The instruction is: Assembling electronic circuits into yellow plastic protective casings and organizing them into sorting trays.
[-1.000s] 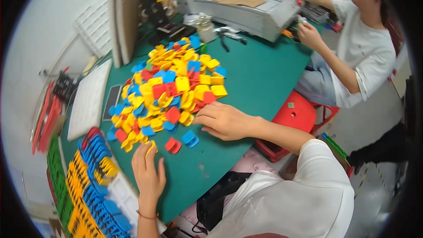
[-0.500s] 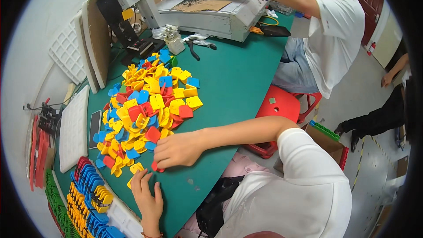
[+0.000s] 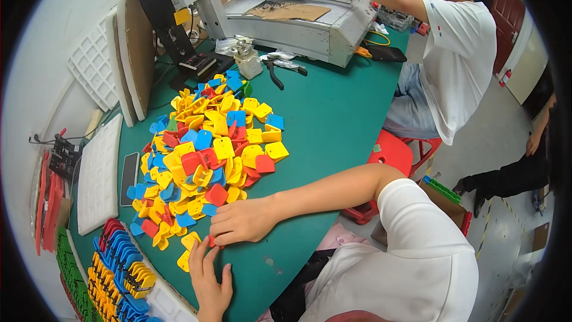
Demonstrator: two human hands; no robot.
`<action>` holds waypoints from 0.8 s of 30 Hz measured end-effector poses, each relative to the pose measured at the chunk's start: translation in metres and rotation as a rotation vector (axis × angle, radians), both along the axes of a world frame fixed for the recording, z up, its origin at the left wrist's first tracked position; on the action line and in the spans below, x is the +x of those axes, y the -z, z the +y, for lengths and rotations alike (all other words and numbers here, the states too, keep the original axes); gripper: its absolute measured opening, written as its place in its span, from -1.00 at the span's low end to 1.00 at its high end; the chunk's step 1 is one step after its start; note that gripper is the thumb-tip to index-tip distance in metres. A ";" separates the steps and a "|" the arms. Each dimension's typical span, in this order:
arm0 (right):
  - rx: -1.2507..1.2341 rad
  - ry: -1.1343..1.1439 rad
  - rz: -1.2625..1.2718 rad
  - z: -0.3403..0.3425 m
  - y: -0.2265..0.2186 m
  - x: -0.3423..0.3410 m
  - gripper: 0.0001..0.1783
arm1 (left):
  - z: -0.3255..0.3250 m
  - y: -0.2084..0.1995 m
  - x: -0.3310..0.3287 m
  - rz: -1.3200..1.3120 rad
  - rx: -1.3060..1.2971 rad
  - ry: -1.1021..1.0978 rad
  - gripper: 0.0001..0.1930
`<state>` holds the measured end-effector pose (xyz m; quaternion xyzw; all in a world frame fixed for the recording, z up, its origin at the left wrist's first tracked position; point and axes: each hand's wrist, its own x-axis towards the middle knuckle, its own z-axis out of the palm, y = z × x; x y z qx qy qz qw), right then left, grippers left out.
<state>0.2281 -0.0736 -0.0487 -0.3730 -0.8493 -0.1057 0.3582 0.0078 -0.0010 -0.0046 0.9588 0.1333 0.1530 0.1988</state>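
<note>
My right hand (image 3: 241, 223) is closed with its fingers bent down over a small red plastic clip piece (image 3: 212, 241), which shows just under the fingertips. Close by on the left lies my left hand (image 3: 213, 283), fingers stretched and thumb apart, its fingertips beside the red piece. Two loose yellow clip pieces (image 3: 186, 260) sit left of those fingertips. Beyond both hands spreads a big heap of yellow, blue and red clip pieces (image 3: 202, 155) on the green table (image 3: 328, 137).
Rows of clips with black parts (image 3: 119, 268) fill a white tray at lower left. A phone (image 3: 129, 179) and white trays (image 3: 98, 173) lie left of the heap. At the back stand pliers (image 3: 280, 74), a glass bottle (image 3: 248, 62) and a grey machine (image 3: 310, 36), where another person (image 3: 456, 59) works.
The view has shifted slightly, so the table and heap appear farther right and lower. My two hands stay close together around the red piece. The other person's arm has moved a little.
</note>
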 end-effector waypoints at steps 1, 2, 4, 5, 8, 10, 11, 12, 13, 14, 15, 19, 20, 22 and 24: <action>-0.004 -0.002 -0.001 0.000 0.001 0.000 -0.84 | -0.001 -0.001 0.001 0.013 0.017 0.041 -0.60; -0.003 -0.005 0.031 0.000 0.001 0.000 -0.84 | -0.001 -0.002 0.002 0.025 0.034 0.082 -0.58; -0.005 -0.010 0.061 0.000 0.001 0.000 -0.83 | -0.001 -0.002 0.001 0.033 0.017 0.096 -0.56; -0.019 -0.013 0.073 -0.001 0.000 -0.001 -0.83 | -0.002 -0.003 0.000 0.035 0.037 0.096 -0.55; -0.039 -0.026 0.081 -0.001 -0.001 -0.003 -0.83 | -0.005 -0.007 -0.001 0.036 0.048 0.087 -0.52; -0.042 -0.029 0.082 -0.001 0.001 -0.004 -0.83 | -0.002 -0.005 -0.001 0.040 0.042 0.086 -0.50; -0.030 -0.016 0.089 -0.001 0.001 -0.004 -0.83 | 0.001 -0.001 -0.001 0.027 0.037 0.091 -0.51; -0.018 -0.008 0.096 -0.001 0.001 -0.005 -0.84 | 0.002 0.001 -0.001 0.014 0.031 0.090 -0.52; -0.020 -0.015 0.096 0.000 0.001 -0.006 -0.84 | 0.002 0.001 -0.002 0.014 0.029 0.082 -0.52; -0.011 0.008 0.112 0.000 0.001 -0.007 -0.84 | 0.002 0.001 -0.002 0.012 0.022 0.074 -0.51; -0.002 0.035 0.129 0.000 0.000 -0.008 -0.84 | 0.001 0.000 -0.002 0.009 0.014 0.068 -0.49; 0.002 0.059 0.130 0.001 0.000 -0.010 -0.83 | 0.003 0.002 -0.001 -0.004 0.000 0.068 -0.50; 0.012 0.059 0.136 0.001 0.000 -0.011 -0.84 | 0.004 0.003 -0.001 -0.005 -0.015 0.064 -0.50; 0.022 0.070 0.138 0.001 0.002 -0.012 -0.84 | 0.004 0.004 -0.002 -0.009 -0.030 0.071 -0.49; 0.021 0.051 0.145 0.003 0.003 -0.012 -0.81 | 0.003 0.003 -0.001 -0.059 0.095 0.080 -0.51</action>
